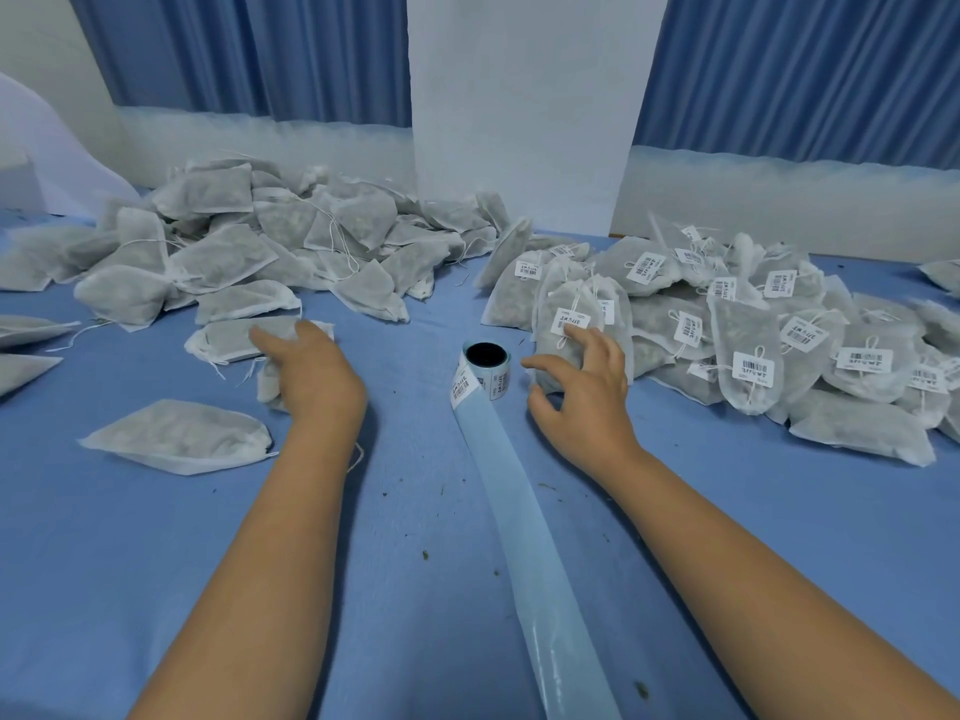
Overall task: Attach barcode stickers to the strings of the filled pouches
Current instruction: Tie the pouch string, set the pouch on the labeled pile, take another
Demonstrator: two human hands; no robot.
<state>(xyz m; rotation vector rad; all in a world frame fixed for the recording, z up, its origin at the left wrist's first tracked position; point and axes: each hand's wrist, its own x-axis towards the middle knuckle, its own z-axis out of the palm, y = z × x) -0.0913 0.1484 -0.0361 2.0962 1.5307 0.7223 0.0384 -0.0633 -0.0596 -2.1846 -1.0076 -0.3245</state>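
- Presently, left hand (311, 376): fingers loosely straight, resting on untagged pouch (234, 337).
- Right hand (582, 392): fingers spread, touching tagged pouch (587, 298) (pile's edge).
- Sticker roll (485, 368) lies between hands on desk (156, 563).

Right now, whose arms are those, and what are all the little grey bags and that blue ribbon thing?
These are a person's two bare arms, no machine. The single picture comes from a camera worn on their head, looking down. The left hand reaches with open fingers onto a plain pouch; the right hand is spread over a stickered pouch. Neither hand seems to grip anything. On the blue table the left pile shows no stickers yet; the right pile already wears barcode stickers on its strings. Between the hands stands the sticker roll, its empty backing strip trailing toward the camera.
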